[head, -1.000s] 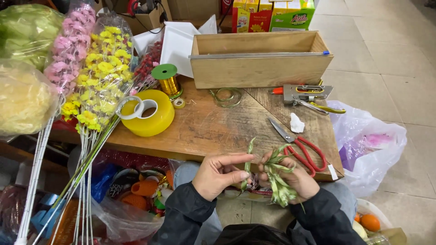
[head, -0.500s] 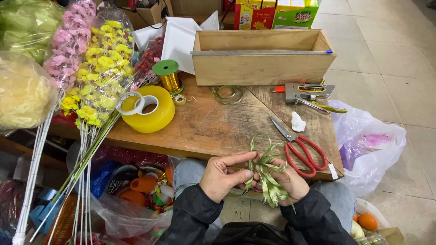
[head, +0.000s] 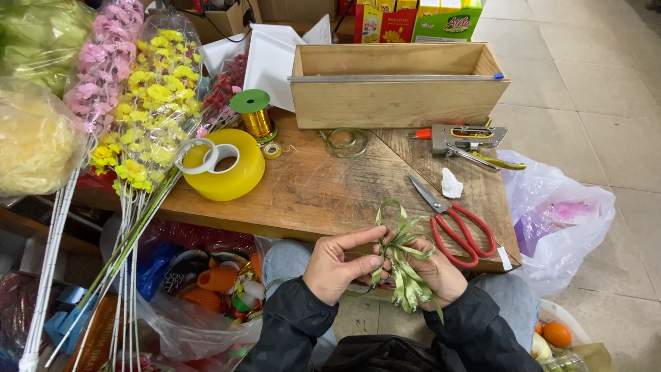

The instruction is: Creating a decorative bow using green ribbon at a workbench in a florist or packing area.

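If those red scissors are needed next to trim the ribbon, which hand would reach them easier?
Probably the right hand: the red scissors lie just beyond it, while the left hand pinches the green ribbon bow.

Bare left hand [head: 335, 270] and right hand [head: 432, 273], dark jacket sleeves [head: 292, 331], blue jeans [head: 513, 303].

Past the far edge of my table [head: 310, 200], behind the wooden box [head: 396, 86], I see 2 printed cartons: a yellow and red one [head: 382, 22] and a green one [head: 447, 21] just beside it, both cut off by the frame.
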